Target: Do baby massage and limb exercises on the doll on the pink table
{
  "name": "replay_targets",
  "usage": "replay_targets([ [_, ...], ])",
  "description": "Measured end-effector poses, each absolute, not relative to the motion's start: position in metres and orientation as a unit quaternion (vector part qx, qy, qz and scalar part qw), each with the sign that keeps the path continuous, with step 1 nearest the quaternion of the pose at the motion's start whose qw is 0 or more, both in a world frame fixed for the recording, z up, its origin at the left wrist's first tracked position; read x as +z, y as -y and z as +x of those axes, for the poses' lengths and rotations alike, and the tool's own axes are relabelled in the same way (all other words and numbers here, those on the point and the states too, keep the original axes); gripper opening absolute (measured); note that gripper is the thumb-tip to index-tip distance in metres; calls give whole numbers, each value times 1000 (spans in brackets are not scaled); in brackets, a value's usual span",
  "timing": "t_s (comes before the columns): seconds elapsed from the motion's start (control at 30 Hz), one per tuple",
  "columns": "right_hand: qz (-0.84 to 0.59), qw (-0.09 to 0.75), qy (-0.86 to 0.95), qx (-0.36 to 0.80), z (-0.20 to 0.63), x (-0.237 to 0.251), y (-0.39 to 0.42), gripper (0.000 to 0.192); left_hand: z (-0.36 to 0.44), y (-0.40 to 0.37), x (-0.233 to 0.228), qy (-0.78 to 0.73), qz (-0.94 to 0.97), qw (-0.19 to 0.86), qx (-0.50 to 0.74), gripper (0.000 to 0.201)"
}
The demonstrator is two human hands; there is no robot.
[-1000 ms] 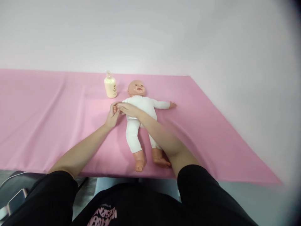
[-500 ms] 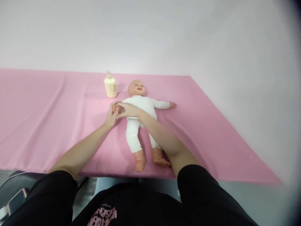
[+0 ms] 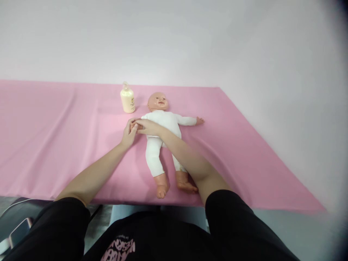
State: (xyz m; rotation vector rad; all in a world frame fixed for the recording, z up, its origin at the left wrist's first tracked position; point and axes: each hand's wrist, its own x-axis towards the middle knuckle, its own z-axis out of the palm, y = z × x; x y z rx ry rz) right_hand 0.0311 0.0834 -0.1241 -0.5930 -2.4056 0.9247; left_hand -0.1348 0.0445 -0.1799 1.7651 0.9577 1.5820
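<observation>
On the pink sheet (image 3: 54, 127) that covers the counter, a baby doll (image 3: 160, 130) lies on its back in front of me, head toward the wall (image 3: 174, 40) and bare feet toward the near edge. It wears a white one-piece suit, and its legs are slightly spread. Both of my hands meet at the doll's small hand on my left side. My left hand (image 3: 129, 132) comes up from below and curls around that little hand, fingers closed loosely on it, thumb side up. My right hand (image 3: 146, 126) reaches across the doll's body, with my forearm lying over its hip and one leg, and its fingers are pinched on the same small hand from the other side, so the two hands touch each other there. The doll's other arm stretches straight out toward my right, flat on the sheet, with its tiny hand open and well apart from mine. Just beyond my hands, beside the doll's head on the left, a pale cream bottle (image 3: 127, 98) with a clear cap stands upright on the sheet, near my fingers but not touching them. My black sleeves show at the bottom of the view, and a bit of grey floor (image 3: 299, 232) lies past the counter's near edge.
</observation>
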Motion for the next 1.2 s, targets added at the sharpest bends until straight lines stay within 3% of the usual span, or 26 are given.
replay_targets([
  [0.43, -277, 262, 875, 300, 31, -131, -88, 39, -135, -46, -185, -361, 651, 284, 605, 54],
  [0.8, -276, 247, 838, 401, 34, -126, -87, 41, -134, -41, -177, -378, 658, 260, 598, 49],
  [1.2, -241, 230, 880, 338, 31, -117, -80, 26, -134, -44, -177, -413, 648, 278, 576, 35],
])
